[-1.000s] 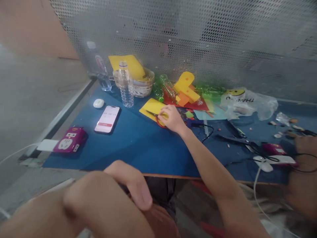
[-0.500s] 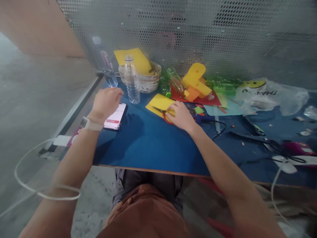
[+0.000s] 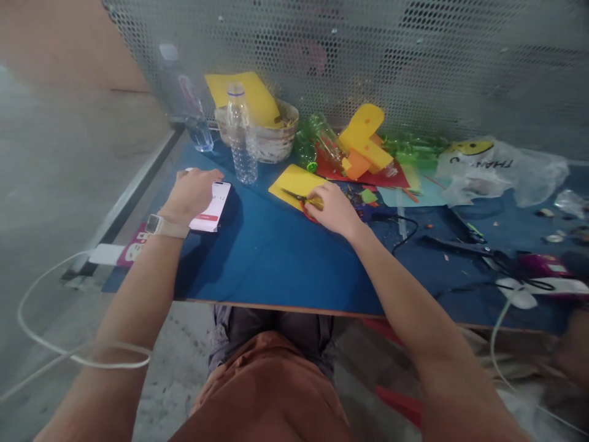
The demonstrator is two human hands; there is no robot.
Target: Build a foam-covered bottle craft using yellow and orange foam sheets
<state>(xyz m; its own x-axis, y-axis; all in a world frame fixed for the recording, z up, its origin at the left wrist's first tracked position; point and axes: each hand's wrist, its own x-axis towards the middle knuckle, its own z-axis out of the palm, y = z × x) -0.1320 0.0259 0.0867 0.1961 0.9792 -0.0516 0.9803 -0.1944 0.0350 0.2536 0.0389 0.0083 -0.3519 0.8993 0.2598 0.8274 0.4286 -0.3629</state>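
My left hand (image 3: 191, 195), with a watch (image 3: 154, 224) on its wrist, is beside a lit smartphone (image 3: 212, 209) and covers its upper left part. Its fingers curl downward with their tips hidden; a small white edge shows behind them, too little to name. My right hand (image 3: 335, 209) has its fingers closed round the red handles of a pair of scissors (image 3: 301, 199). The blades lie over a yellow sheet of paper (image 3: 294, 178) and point left. Behind the phone stands a clear, capless plastic bottle (image 3: 242, 144).
A basket (image 3: 276, 147) with yellow paper stands at the back, left of green bottles (image 3: 326, 138) and a yellow-orange cutout (image 3: 365, 141). Farther right are a plastic bag (image 3: 488, 172), black cables (image 3: 460, 247) and a white plug (image 3: 522, 294). A labelled water bottle (image 3: 196, 116) stands back left.
My left hand has shifted left and lower, uncovering more of the phone's top edge. My right hand stays at the scissors. The whole view has shifted slightly.
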